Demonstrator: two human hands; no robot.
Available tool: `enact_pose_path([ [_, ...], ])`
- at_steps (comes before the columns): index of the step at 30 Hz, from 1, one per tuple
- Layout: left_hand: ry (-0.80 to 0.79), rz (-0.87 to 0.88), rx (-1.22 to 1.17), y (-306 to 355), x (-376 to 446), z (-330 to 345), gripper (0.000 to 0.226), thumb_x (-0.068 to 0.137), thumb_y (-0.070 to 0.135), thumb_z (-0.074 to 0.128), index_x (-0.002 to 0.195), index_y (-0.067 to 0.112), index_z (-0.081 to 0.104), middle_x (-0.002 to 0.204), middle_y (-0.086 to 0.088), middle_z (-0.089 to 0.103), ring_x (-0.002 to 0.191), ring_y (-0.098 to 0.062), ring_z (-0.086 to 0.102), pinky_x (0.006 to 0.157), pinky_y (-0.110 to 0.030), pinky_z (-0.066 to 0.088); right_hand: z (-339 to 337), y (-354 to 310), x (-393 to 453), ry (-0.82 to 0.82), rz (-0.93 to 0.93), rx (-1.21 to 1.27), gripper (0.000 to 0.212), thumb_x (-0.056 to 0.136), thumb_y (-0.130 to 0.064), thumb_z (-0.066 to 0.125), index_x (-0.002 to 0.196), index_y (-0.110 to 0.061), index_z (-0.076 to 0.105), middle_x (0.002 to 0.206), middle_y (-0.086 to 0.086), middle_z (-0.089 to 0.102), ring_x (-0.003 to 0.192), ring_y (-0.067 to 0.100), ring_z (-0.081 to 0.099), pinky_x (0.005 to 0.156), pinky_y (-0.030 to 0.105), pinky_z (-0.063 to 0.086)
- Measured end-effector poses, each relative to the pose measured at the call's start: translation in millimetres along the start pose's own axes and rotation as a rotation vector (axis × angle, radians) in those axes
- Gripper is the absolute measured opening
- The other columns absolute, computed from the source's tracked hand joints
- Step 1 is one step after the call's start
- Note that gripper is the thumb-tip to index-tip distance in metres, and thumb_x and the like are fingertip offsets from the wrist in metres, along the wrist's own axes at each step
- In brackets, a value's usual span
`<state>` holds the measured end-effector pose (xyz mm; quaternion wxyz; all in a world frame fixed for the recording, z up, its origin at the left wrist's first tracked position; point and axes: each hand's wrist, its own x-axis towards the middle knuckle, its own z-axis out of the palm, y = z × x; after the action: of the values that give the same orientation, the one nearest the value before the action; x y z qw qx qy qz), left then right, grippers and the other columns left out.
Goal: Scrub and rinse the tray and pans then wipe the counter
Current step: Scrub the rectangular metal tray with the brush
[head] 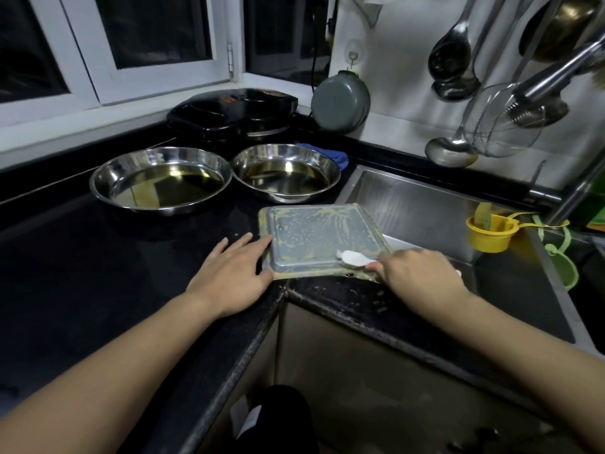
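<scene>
**Q:** Forearms come in from the bottom corners; what are the hands doing?

**A:** Left hand [232,271] lies flat on the black counter [98,257], fingers straight and slightly spread, their tips touching the left edge of the tray [314,237]. Right hand [422,273] has its fingers curled round the handle of a small white scraper [355,258], whose head rests on the tray's near right corner.

**Q:** And the tray?

**A:** It lies upside down between the two hands, streaked with yellowish residue, its right part hanging over the sink [425,208].

**Q:** The pans?

**A:** Beyond the left fingertips: a larger steel pan [160,180] and a smaller steel pan [284,173] side by side, rims touching, each holding brownish liquid.

**Q:** Any writing?

**A:** None readable. Orange marks on the black appliance [232,109] behind the pans are too blurred.
</scene>
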<state>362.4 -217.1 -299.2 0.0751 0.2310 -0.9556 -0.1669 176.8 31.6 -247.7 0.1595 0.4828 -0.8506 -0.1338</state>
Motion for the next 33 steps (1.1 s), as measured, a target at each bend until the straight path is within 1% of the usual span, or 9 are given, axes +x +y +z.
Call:
enact_pose_path([
  [6,0.004,-0.012,-0.039,3,-2,0,0.074,0.102,0.047,0.041,0.164,0.03,0.005,0.168,0.013,0.021,0.155,0.0,0.007,0.128,-0.035,0.0,-18,-70,36,0.027,-0.232,0.03,0.041,0.109,-0.045,0.029,0.114,-0.021,0.062,0.108,0.008,0.071,0.101,0.033,0.068,0.069,0.037,0.04],
  [9,0.028,-0.009,-0.085,4,-4,-3,0.083,0.099,0.042,0.049,0.164,0.027,-0.001,0.164,0.021,0.029,0.153,0.002,0.014,0.128,-0.034,0.002,-34,-94,59,0.056,-0.328,0.011,0.048,0.109,-0.047,0.027,0.114,-0.017,0.065,0.108,0.01,0.071,0.101,0.033,0.068,0.069,0.036,0.036],
  [12,0.017,-0.003,-0.11,4,-3,-5,0.092,0.096,0.04,0.05,0.162,0.026,-0.013,0.163,0.021,0.03,0.151,0.004,0.016,0.128,-0.034,0.002,-41,-83,84,0.011,-0.414,-0.006,0.058,0.107,-0.055,0.022,0.107,-0.018,0.065,0.097,0.008,0.068,0.089,0.029,0.067,0.068,0.035,0.045],
  [15,0.016,0.005,-0.131,3,-3,-5,0.097,0.095,0.045,0.05,0.159,0.03,-0.021,0.163,0.021,0.03,0.15,0.003,0.017,0.128,-0.034,0.004,-39,-58,112,-0.075,-0.355,-0.02,0.062,0.103,-0.063,0.016,0.09,-0.021,0.059,0.084,0.003,0.06,0.074,0.024,0.059,0.074,0.041,0.056],
  [18,0.041,0.004,-0.143,3,-2,-5,0.096,0.095,0.047,0.05,0.16,0.032,-0.019,0.162,0.023,0.031,0.15,0.004,0.017,0.128,-0.034,0.004,-30,-46,112,-0.086,-0.35,0.024,0.057,0.102,-0.064,0.014,0.083,-0.025,0.053,0.077,0.002,0.054,0.074,0.025,0.058,0.08,0.043,0.056],
  [23,0.079,0.003,-0.116,-3,1,-1,0.085,0.098,0.045,0.047,0.162,0.035,-0.009,0.162,0.023,0.031,0.151,0.003,0.014,0.128,-0.032,0.001,-37,-48,76,-0.117,-0.416,0.028,0.064,0.102,-0.062,0.015,0.099,-0.023,0.066,0.091,0.008,0.068,0.087,0.031,0.065,0.074,0.039,0.047],
  [26,0.072,0.008,-0.106,-1,2,2,0.084,0.099,0.046,0.046,0.162,0.034,-0.007,0.163,0.024,0.028,0.151,0.003,0.013,0.128,-0.031,0.001,-32,-56,104,-0.117,-0.343,-0.002,0.06,0.105,-0.058,0.019,0.1,-0.02,0.066,0.098,0.01,0.067,0.085,0.028,0.062,0.07,0.038,0.045],
  [29,0.077,0.014,-0.071,-2,-1,4,0.079,0.1,0.045,0.043,0.162,0.035,-0.004,0.164,0.02,0.028,0.152,0.001,0.013,0.128,-0.032,0.002,-28,-62,141,-0.135,-0.21,0.027,0.06,0.107,-0.055,0.02,0.116,-0.017,0.065,0.109,0.012,0.064,0.092,0.032,0.06,0.07,0.037,0.038],
  [33,0.072,0.046,0.028,0,1,4,0.06,0.104,0.049,0.032,0.16,0.046,0.012,0.164,0.021,0.025,0.154,-0.005,0.012,0.128,-0.037,0.003,-18,-42,161,-0.194,-0.137,-0.018,0.042,0.109,-0.038,0.026,0.128,-0.02,0.059,0.091,0.005,0.051,0.079,0.029,0.05,0.067,0.04,0.045],
])
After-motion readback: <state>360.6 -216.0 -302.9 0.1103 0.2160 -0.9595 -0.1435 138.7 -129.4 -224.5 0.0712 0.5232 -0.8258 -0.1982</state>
